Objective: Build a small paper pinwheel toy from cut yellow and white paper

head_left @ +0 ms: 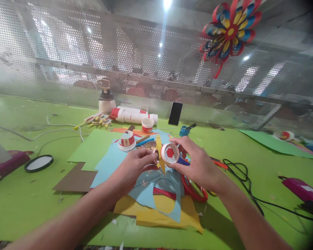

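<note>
My left hand pinches a yellow paper cutout, long and narrow with a rounded top, above the pile of coloured paper. Close against it, my right hand has its fingers curved around a small paper cup with a red hexagon and dark dots on its base. The cutout and the cup appear to touch. Below the right hand lie scissors with red handles. Light blue sheets are spread underneath both hands, over yellow paper.
Behind the hands are two more paper cups, stacked cups, a blue jar and a propped phone. A white sprayer bottle stands by the perforated screen. Black cable runs right; a round black-rimmed disc lies left.
</note>
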A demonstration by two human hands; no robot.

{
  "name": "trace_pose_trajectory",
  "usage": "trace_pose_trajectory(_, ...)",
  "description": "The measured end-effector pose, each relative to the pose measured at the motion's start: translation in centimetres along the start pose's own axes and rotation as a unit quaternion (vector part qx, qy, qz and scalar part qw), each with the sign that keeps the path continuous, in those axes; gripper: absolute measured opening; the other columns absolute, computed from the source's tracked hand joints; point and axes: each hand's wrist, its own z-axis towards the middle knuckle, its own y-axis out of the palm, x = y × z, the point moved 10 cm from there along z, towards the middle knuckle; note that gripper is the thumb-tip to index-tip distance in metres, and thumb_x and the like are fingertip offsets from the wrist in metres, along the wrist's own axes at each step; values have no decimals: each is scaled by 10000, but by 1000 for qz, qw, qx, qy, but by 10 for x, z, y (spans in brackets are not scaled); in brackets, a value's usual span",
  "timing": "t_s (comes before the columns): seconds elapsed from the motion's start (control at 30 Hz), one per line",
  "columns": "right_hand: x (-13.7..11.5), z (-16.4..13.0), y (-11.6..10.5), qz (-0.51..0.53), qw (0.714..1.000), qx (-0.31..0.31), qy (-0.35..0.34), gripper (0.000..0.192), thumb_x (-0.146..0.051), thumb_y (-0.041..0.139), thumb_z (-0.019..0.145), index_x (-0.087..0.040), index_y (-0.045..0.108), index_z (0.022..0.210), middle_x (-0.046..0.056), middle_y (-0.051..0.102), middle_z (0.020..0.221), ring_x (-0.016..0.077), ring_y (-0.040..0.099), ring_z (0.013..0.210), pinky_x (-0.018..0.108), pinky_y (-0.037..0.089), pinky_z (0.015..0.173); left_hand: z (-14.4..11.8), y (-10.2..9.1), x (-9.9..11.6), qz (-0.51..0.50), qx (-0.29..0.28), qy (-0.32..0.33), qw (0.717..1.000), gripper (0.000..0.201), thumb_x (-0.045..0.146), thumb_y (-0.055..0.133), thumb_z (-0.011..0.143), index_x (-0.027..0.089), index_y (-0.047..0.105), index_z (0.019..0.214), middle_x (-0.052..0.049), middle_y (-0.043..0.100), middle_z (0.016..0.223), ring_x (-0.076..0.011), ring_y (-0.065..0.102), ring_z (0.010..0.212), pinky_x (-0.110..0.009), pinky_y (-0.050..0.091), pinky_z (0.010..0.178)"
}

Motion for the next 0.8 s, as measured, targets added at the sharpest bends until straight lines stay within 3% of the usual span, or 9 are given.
trace_pose_trajectory(0.13,5,1,2,3,1000,-12,6,458,-207,721,711,-231,498,1111,27,566,1074,201,547,999,355,456,884,2,0,-1,9,-1,18,1000,200,316,679,725,124,627,737,-43,610,768,-152,564,756,-319,480,743)
trace_pose_trajectory(0.4,-3,1,7,-5,999,-32,-36,448,-161,668,760,-245,499,1166,33,525,1158,186,481,1123,347,395,979,2,0,-1,31,8,17,999,199,331,694,705,142,637,734,-31,621,769,-150,568,755,-314,472,741)
trace_pose_trajectory(0.8,-2,0,8,-1,999,-36,-26,457,-163,642,782,-234,512,1215,49,524,1159,180,510,1098,340,413,980,0,1,-4,-2,-10,1,1000,182,303,674,739,128,657,781,-42,632,817,-127,560,766,-264,460,745)
